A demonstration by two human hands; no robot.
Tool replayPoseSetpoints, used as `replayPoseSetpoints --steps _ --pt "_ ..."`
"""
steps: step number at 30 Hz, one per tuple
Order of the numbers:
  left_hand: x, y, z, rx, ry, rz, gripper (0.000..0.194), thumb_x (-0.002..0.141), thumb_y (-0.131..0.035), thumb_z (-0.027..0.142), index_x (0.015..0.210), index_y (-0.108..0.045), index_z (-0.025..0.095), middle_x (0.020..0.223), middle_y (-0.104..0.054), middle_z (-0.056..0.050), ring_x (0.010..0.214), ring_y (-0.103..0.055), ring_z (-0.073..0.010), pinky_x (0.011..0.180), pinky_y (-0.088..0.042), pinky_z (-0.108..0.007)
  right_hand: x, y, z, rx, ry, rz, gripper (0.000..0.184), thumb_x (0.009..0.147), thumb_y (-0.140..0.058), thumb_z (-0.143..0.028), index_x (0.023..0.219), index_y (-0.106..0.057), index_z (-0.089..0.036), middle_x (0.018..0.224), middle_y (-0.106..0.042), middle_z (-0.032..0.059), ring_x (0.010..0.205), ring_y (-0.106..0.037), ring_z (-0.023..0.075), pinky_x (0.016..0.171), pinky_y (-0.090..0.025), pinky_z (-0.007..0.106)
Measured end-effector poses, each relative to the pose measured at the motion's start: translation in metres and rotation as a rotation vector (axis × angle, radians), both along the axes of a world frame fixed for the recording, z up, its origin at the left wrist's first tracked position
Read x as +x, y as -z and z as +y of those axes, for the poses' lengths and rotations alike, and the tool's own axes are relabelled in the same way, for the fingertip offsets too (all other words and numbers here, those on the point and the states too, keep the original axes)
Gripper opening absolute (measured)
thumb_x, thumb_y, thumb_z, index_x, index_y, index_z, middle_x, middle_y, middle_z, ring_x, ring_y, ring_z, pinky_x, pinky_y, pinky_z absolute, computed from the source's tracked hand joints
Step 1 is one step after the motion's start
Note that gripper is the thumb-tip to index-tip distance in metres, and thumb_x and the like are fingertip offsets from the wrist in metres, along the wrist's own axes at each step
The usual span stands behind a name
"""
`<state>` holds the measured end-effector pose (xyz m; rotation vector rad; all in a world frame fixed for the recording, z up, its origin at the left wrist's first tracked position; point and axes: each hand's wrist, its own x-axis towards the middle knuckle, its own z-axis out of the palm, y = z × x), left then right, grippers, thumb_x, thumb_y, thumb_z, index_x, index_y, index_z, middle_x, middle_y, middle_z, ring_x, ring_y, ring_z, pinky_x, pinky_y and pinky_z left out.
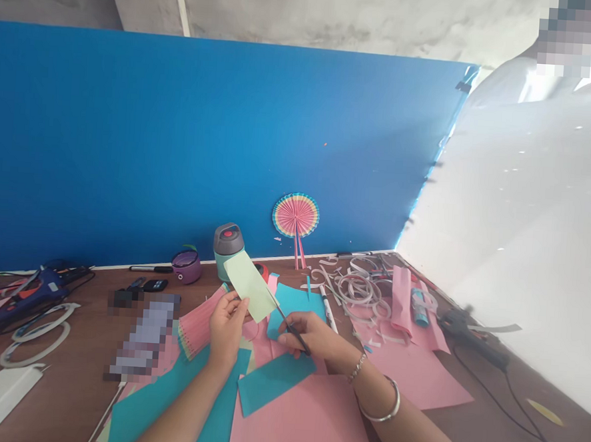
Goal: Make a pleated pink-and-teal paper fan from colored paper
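My left hand [228, 323] pinches a pale green paper strip [251, 288] by its lower left edge and holds it tilted above the table. In my right hand [303, 331] is a pair of dark scissors [296, 334], its blades at the strip's right end; whether they are cutting into it I cannot tell. Below my hands lie a teal paper rectangle [270, 386] and larger sheets of pink paper [303, 425] and teal paper [174, 407]. A pleated pink paper piece [203, 322] rests left of my left hand.
A round paper fan [296, 216] leans on the blue partition [155, 139]. Behind the strip stands a flask [228, 240], with a purple cup [186, 266] beside it. Curled white strips [359, 288] lie right, a glue gun [45, 289] and power strip [7, 397] left.
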<state>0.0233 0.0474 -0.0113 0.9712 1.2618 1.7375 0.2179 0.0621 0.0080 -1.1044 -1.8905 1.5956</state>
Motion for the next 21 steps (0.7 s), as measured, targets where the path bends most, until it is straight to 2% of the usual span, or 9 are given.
replayPoseSetpoints --steps 21 --pt "-0.0001 0.0010 0.0008 -0.008 0.004 0.003 0.037 0.072 -0.069 0.040 0.098 -0.058 0.017 0.081 -0.070 -0.005 0.074 -0.068 -0.0197 0.064 -0.054 -0.029 0.0008 0.0015 -0.0002 0.010 0.006 0.001 0.036 0.073 -0.065 -0.049 0.086 -0.063 -0.015 0.056 -0.053 -0.0034 0.051 -0.055 0.0101 0.045 -0.036 0.019"
